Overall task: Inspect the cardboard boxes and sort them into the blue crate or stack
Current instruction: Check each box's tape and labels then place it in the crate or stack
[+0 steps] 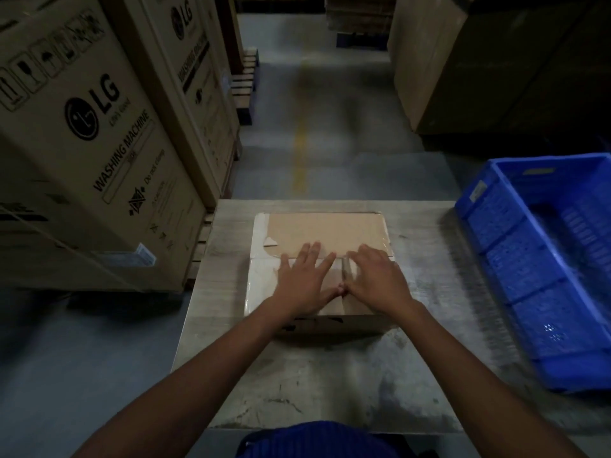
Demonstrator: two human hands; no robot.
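on the table (pixel 297 375), toward 12 o'clock, the left hand (pixel 302 280) lies flat, fingers straight and spread, on the cardboard box (pixel 325 228), the right hand (pixel 378 280) bent-fingered at its seam, hold unclear; best to press along that seam before judging it for the blue crate (pixel 515 259) at 3 o'clock.

bench (pixel 330 375): pale, scuffed wood-grain top | on it: one cardboard box (pixel 325 228), flaps closed and taped, centred toward the far edge | blue crate (pixel 502 226): at the right side, overlapping the bench edge; cannot tell whether it rests on the bench
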